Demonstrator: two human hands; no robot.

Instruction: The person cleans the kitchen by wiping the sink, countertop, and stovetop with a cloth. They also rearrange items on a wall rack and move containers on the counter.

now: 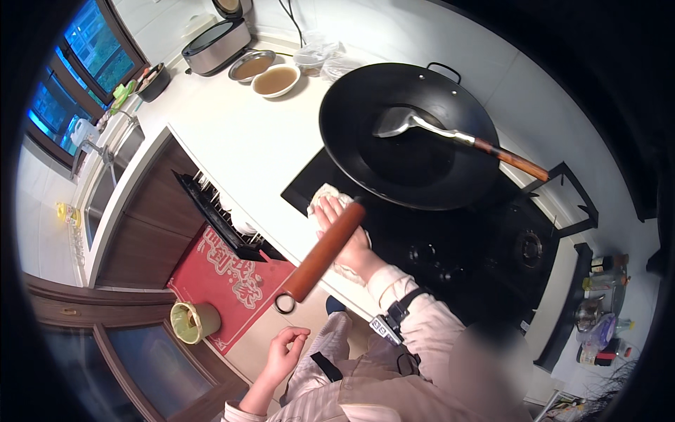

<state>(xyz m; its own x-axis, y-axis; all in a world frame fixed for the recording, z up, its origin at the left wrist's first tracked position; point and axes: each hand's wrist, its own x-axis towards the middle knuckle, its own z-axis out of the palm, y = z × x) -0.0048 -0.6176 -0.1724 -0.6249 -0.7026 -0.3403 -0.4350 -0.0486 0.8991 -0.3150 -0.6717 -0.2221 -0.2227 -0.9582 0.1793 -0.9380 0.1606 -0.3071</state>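
Note:
My right hand presses a pale cloth against the front left edge of the black stovetop. The long wooden handle of a black wok passes over that hand and hides part of it. Resting in the wok is a metal spatula, its wooden grip leaning out over the right rim. My left hand hangs low in front of my body, away from the counter, its fingers curled with nothing visible in them.
Two dishes of brown liquid, a bowl and a metal dish, stand at the back near plastic bags. Below the counter a dishwasher door hangs ajar. A bin stands by the red mat. Bottles line the right.

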